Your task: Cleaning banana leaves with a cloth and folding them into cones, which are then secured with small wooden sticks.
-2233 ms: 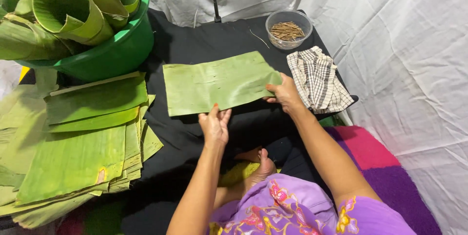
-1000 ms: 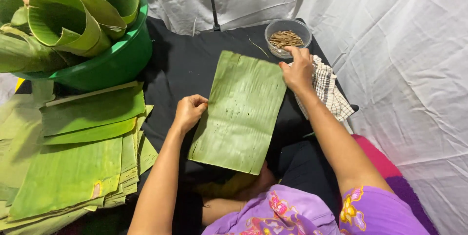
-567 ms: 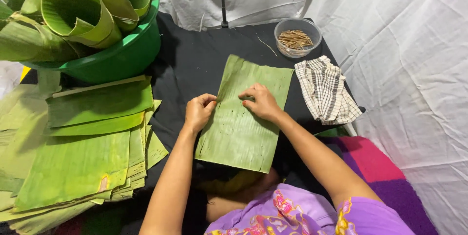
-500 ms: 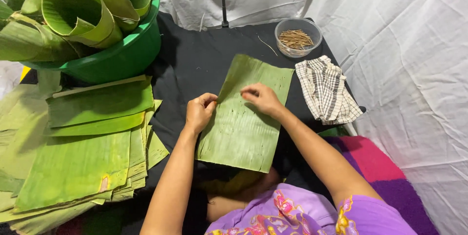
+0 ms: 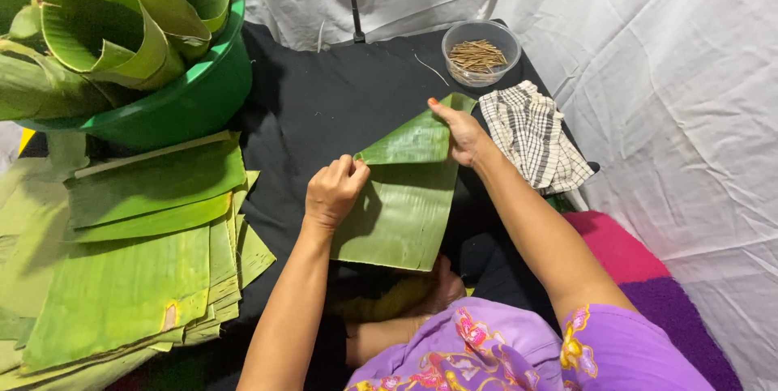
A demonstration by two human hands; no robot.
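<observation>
A green banana leaf piece [image 5: 405, 205] lies on the black cloth in front of me, its far part folded over into a slanted flap. My left hand [image 5: 334, 191] pinches the leaf's left edge at the crease. The flap's far right end is held by my right hand [image 5: 459, 129], fingers closed on the leaf near its top corner.
A stack of cut banana leaves [image 5: 130, 269] lies at the left. A green basin [image 5: 194, 99] with rolled leaf cones stands at the back left. A clear bowl of small sticks [image 5: 480, 52] and a checked cloth [image 5: 535, 136] are at the back right. White fabric hangs behind.
The leaf was turned from crosswise to lengthwise and laid flat. Its far part is now folded over diagonally, with my right hand moved up to the top corner.
</observation>
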